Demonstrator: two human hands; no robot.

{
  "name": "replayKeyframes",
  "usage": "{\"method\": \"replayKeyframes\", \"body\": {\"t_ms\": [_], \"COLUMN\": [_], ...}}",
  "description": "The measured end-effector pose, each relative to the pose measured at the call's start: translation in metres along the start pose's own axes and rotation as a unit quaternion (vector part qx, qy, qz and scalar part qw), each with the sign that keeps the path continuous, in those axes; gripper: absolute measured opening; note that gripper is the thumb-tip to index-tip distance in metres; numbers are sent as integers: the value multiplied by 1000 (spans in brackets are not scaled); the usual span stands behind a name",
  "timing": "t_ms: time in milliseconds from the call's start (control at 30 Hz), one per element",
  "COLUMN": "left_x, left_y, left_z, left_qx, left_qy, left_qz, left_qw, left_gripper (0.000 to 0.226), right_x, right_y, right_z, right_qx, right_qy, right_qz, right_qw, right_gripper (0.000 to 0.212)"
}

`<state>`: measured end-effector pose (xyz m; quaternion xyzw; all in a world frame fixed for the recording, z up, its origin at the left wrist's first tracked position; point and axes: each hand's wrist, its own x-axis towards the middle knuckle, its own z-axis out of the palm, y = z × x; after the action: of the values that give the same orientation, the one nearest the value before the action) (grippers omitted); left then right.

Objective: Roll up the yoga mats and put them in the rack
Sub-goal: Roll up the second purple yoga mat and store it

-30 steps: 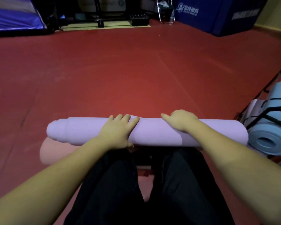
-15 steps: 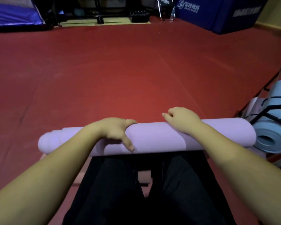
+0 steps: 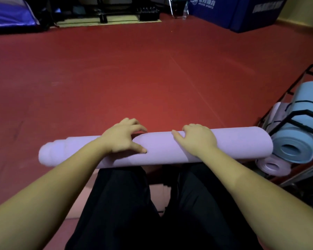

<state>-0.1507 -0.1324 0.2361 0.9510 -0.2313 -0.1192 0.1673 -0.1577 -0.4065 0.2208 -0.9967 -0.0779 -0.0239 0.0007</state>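
A rolled lilac yoga mat (image 3: 161, 150) lies crosswise in front of my knees, its left end stepped and uneven. My left hand (image 3: 123, 139) grips it left of the middle, fingers over the far side and thumb on the near side. My right hand (image 3: 197, 139) holds it right of the middle, fingers curled over the top. The roll's right end nearly touches the black wire rack (image 3: 296, 114) at the right. In the rack lie a rolled blue mat (image 3: 300, 134) and a smaller lilac roll (image 3: 273, 165) beneath it.
A pink mat (image 3: 79, 202) lies flat on the red floor (image 3: 134, 78) under my black-trousered legs. Blue crash pads (image 3: 242, 13) and dark gym gear (image 3: 105, 13) stand along the far wall, with open floor between.
The lilac roll has shifted towards the rack and sits higher over my knees. My left hand went from lying on top to wrapping round the roll.
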Motion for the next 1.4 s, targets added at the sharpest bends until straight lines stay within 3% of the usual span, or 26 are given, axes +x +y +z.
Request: {"method": "replayKeyframes", "body": {"t_ms": [67, 133, 200, 267, 433, 833, 967, 1200, 1400], "left_x": [-13, -25, -33, -32, -31, -46, -48, -51, -53], "left_y": [0, 4, 11, 17, 24, 36, 37, 47, 60], "left_z": [14, 31, 43, 40, 16, -53, -56, -35, -41], "left_qx": [55, 147, 251, 295, 297, 335, 292, 225, 258], "left_qy": [83, 121, 85, 38, 39, 87, 72, 18, 52], "left_qz": [16, 20, -12, -52, -58, -28, -41, -29, -23], "left_qw": [995, 982, 964, 953, 952, 938, 953, 974, 964], "left_gripper": [78, 91, 118, 125, 110, 105, 109, 104, 103], "right_x": [8, 16, 24, 28, 32, 40, 41, 29, 24], "right_y": [0, 1, -2, -5, -8, -17, -15, -4, 5], "right_z": [0, -3, -7, -12, -27, -66, -79, -80, -87], "right_qx": [17, 36, 46, 46, 53, 88, 54, 48, 53], "right_qy": [-17, -48, -77, -94, -102, -60, -67, -160, -124], "right_qz": [4, 10, 6, 2, 1, -4, 1, 16, 13], "right_qw": [1000, 998, 996, 994, 993, 994, 996, 986, 991], "right_gripper": [62, 65, 67, 68, 70, 71, 74, 74, 77]}}
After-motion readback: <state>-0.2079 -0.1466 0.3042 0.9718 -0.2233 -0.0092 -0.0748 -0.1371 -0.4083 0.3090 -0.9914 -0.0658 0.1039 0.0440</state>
